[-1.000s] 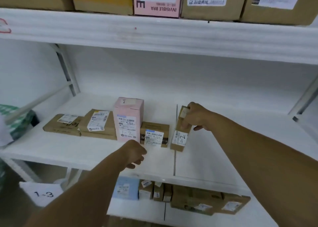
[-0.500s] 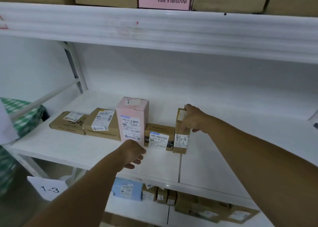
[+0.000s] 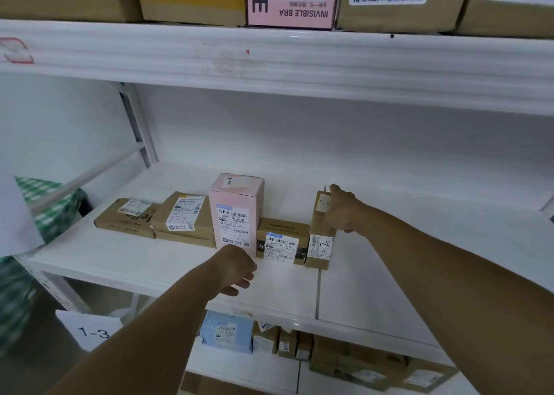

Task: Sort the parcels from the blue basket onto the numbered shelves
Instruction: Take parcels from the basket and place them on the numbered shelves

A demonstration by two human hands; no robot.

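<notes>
White shelf, parcels marked 1-2 in a row.
Your right hand grips the upright brown box ending the row; your left hand curls loosely, empty.

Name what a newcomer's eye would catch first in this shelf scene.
The tall pink box stands mid-shelf in a row of brown parcels marked 1-2. At the row's right end, the right hand grips an upright carton. The left hand hovers, loosely curled, before the pink box.

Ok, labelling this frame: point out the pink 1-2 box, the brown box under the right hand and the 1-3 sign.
pink 1-2 box (image 3: 233, 200), head view, front face.
brown box (image 3: 322, 246), head view, its white label.
1-3 sign (image 3: 93, 331), head view, the written number.
</notes>
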